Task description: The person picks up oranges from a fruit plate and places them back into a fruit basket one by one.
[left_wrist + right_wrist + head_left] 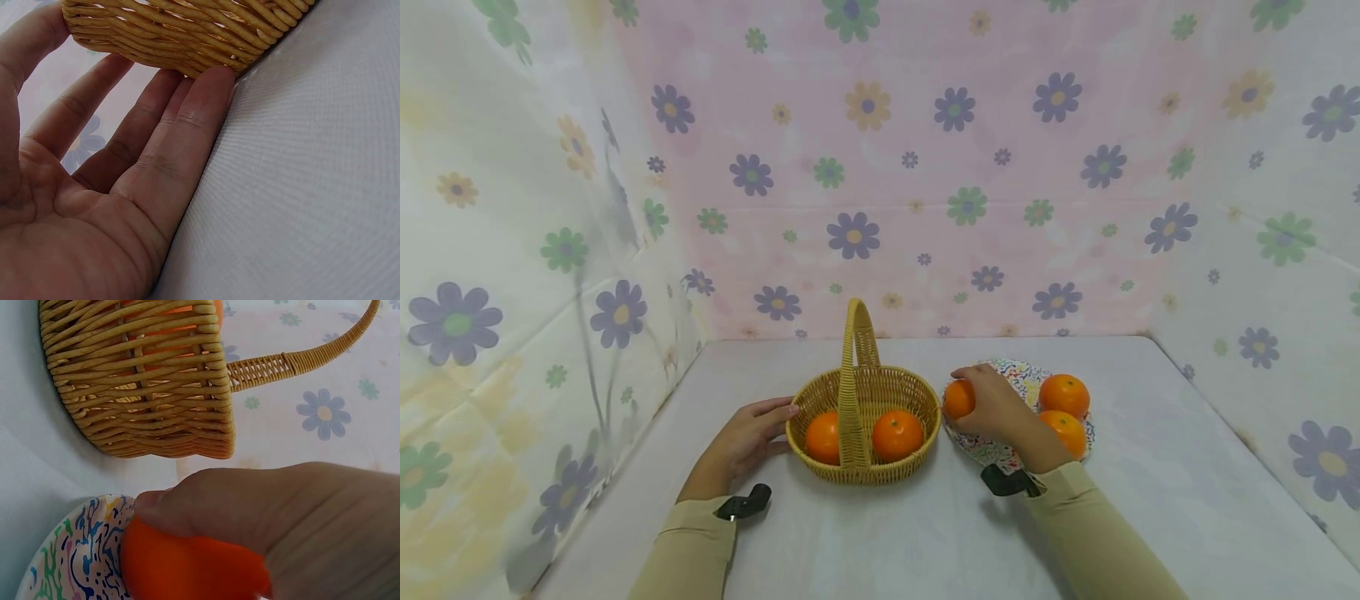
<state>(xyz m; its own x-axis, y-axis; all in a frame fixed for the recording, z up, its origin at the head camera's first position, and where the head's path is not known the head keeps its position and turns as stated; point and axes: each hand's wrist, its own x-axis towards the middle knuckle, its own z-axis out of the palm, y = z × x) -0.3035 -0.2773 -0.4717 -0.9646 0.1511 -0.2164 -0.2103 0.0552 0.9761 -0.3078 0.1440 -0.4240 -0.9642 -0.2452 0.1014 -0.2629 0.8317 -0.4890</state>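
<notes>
A yellow wicker basket (820, 468) with a tall arched handle (847, 392) stands on the table. Two oranges lie inside, one orange (822, 438) left of the handle and another orange (898, 436) to its right. My left hand (751, 442) touches the basket's left side, its fairly straight fingers (175, 144) against the weave. On the right, a plate (992, 454) with a multicoloured squiggle pattern sits beside the basket. My right hand (1000, 408) grips an orange (958, 400) over the plate's left edge, thumb along its side in the right wrist view.
Two more oranges, a rear orange (1064, 395) and a front orange (1063, 433), rest on the plate's right part. White cloth covers the table (880, 542). Flower-printed curtains (910, 192) close in the back and both sides.
</notes>
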